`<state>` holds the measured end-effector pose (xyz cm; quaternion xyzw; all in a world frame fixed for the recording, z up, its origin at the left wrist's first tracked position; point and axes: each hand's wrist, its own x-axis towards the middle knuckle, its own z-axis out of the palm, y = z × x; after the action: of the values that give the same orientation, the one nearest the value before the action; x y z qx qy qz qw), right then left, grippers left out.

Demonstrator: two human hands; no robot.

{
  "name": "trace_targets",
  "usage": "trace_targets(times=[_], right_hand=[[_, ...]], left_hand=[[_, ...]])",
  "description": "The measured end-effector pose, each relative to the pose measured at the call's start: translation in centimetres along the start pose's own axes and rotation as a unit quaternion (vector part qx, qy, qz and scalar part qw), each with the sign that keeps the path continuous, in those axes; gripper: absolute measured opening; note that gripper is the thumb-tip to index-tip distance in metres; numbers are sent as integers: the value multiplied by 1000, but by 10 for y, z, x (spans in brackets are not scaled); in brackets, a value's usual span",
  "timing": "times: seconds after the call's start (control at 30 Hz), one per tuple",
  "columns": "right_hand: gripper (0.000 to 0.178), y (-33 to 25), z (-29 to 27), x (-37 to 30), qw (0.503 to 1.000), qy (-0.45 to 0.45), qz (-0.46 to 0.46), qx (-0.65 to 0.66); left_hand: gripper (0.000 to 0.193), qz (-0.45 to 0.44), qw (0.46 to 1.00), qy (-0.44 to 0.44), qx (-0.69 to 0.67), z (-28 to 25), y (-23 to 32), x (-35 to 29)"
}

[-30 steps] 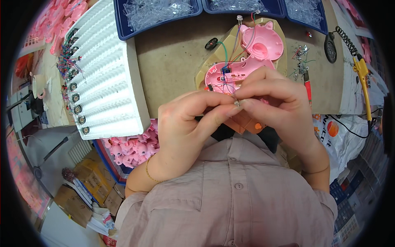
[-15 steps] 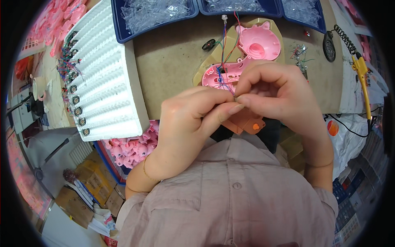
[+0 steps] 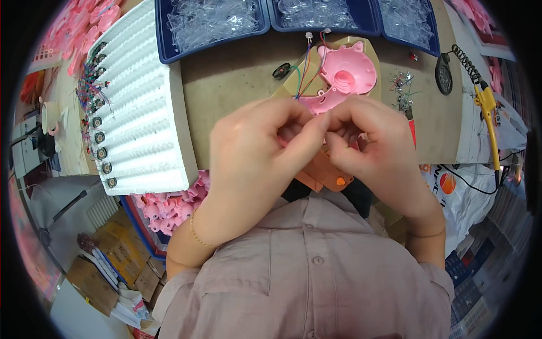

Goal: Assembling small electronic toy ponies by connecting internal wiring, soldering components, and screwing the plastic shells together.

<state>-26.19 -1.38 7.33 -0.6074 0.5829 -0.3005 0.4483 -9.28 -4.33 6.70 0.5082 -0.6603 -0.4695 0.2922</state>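
My left hand (image 3: 254, 144) and my right hand (image 3: 375, 144) meet fingertip to fingertip above a pink plastic shell (image 3: 364, 65). Both are closed in a pinch; whatever lies between the fingers is hidden. The shell rests in a tan holder (image 3: 370, 45), its lower part covered by my hands. Thin red, blue and green wires (image 3: 306, 70) run out of it to small clear-tipped parts (image 3: 309, 36) at the far side. A round black speaker (image 3: 282, 70) lies left of the shell. Below my hands is an orange block (image 3: 316, 172) with an orange knob (image 3: 340, 181).
A ridged white foam tray (image 3: 144, 124) with small round parts stands left. Blue bins (image 3: 217, 53) of clear plastic pieces line the far edge. Right are loose small metal parts (image 3: 402, 85) and a yellow soldering iron (image 3: 488, 113). Pink pieces (image 3: 166, 212) fill a lower bin.
Both hands have risen and drawn closer together, covering more of the pink shell. The blue and purple wires seen at my fingertips before are now hidden. The view has shifted slightly.
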Motion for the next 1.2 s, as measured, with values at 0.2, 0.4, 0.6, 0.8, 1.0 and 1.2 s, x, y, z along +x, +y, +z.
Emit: trace_targets(times=[0.2, 0.4, 0.6, 0.8, 1.0, 1.2], right_hand=[[4, -1, -2, 0, 997, 16, 42, 63], [3, -6, -4, 7, 956, -33, 181, 228], [4, 0, -8, 10, 929, -68, 218, 292], [7, -3, -4, 5, 954, -43, 169, 242], [7, -4, -7, 6, 968, -70, 149, 187], [7, 1, -11, 7, 982, -96, 90, 139]], left_hand=[[14, -101, 985, -50, -133, -2, -8, 3], [14, -97, 979, -16, -177, 0, -11, -1], [13, -57, 974, -25, -220, 6, -19, -8], [12, -26, 989, -92, -113, -7, -15, -7], [12, -49, 986, -126, -92, -14, -12, -1], [8, -74, 971, -173, -144, -16, -5, 7]])
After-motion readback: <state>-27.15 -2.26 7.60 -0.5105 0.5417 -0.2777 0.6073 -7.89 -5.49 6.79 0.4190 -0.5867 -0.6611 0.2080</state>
